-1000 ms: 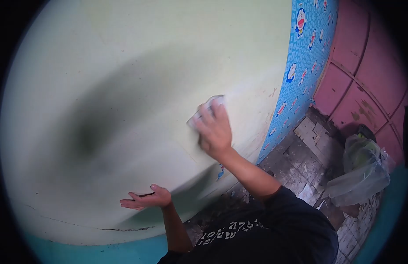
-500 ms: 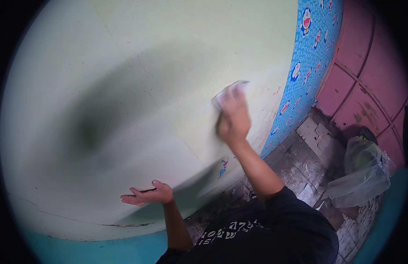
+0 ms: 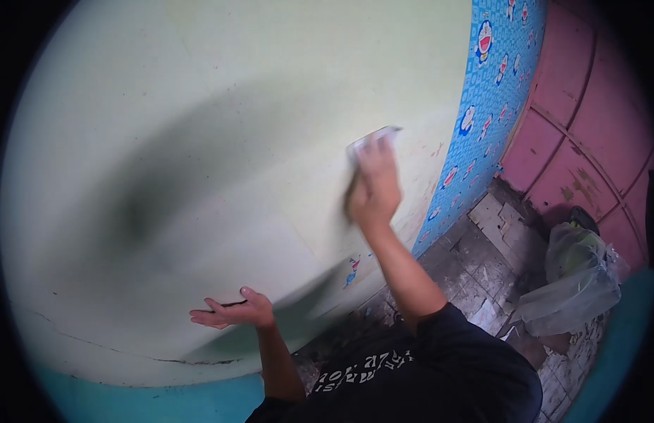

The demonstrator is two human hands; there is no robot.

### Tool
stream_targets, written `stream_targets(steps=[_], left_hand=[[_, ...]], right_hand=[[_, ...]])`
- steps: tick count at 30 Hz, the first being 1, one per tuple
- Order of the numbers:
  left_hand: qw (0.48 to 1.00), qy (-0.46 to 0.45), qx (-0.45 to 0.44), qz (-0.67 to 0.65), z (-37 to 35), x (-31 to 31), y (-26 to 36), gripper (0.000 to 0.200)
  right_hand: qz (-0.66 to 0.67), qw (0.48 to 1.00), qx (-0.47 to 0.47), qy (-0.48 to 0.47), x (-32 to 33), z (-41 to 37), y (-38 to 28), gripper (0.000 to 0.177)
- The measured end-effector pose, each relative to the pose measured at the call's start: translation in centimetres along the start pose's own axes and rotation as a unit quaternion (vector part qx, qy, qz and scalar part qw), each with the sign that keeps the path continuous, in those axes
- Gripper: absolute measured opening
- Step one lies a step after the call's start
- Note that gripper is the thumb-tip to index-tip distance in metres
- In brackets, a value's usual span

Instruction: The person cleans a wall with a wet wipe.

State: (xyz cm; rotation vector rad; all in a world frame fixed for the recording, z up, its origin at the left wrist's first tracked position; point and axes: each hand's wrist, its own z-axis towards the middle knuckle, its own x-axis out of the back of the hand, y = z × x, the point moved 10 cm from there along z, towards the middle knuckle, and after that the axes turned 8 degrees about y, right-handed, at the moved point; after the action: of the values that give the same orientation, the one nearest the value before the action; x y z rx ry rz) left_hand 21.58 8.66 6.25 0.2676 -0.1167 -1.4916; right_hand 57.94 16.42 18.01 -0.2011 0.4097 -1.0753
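Observation:
My right hand (image 3: pixel 375 185) presses a folded whitish sheet (image 3: pixel 369 141) flat against the pale greenish wall (image 3: pixel 270 169). Its fingers lie over the sheet, and motion blurs them a little; one dark edge shows above the fingertips. Lower down and to the left, my left hand (image 3: pixel 235 310) is held palm up with thumb and fingers apart. Nothing can be seen in it, and it is close to the wall; whether it touches cannot be made out. A small scrap of cartoon print (image 3: pixel 352 271) clings to the wall below my right hand.
Blue cartoon wallpaper (image 3: pixel 461 134) covers the wall on the right, beside a pink panelled door (image 3: pixel 588 106). A clear plastic bag (image 3: pixel 574 289) stands on the worn tiled floor (image 3: pixel 475 247). Turquoise paint (image 3: pixel 151 398) bands the wall's foot, with a crack above it.
My right hand and the sheet have shifted slightly up and right across the wall. My left hand keeps its pose. The whole view has turned a little.

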Motion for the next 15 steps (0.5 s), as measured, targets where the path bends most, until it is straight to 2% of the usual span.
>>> stream_targets(steps=[4, 7, 10, 12, 13, 14, 15], left_hand=[[1.0, 0.001, -0.003, -0.001, 0.0, 0.1, 0.1, 0.082], [1.0, 0.01, -0.003, -0.002, 0.2, 0.2, -0.1, 0.082], [1.0, 0.015, -0.001, -0.006, 0.0, 0.3, 0.1, 0.082], [1.0, 0.02, -0.008, -0.004, 0.1, 0.2, 0.0, 0.081], [1.0, 0.022, -0.006, -0.004, 0.1, 0.2, 0.1, 0.08], [1.0, 0.023, -0.006, -0.004, 0.1, 0.3, 0.0, 0.08], [1.0, 0.023, -0.005, -0.004, 0.0, 0.3, 0.0, 0.08]], right_hand=[[0.106, 0.987, 0.081, -0.091, -0.6, -2.8, -6.8, 0.039], [0.027, 0.998, 0.049, -0.024, -0.2, -1.4, -2.0, 0.04], [-0.016, 0.999, -0.038, 0.031, 0.9, -0.2, 2.8, 0.035], [-0.037, 0.998, 0.034, -0.025, -0.1, -1.1, -1.1, 0.034], [0.053, 0.996, 0.07, -0.023, 0.0, -1.9, -3.6, 0.032], [0.101, 0.988, 0.096, -0.065, -0.4, -3.0, -5.7, 0.031], [0.117, 0.986, 0.1, -0.064, -0.3, -2.9, -6.3, 0.032]])
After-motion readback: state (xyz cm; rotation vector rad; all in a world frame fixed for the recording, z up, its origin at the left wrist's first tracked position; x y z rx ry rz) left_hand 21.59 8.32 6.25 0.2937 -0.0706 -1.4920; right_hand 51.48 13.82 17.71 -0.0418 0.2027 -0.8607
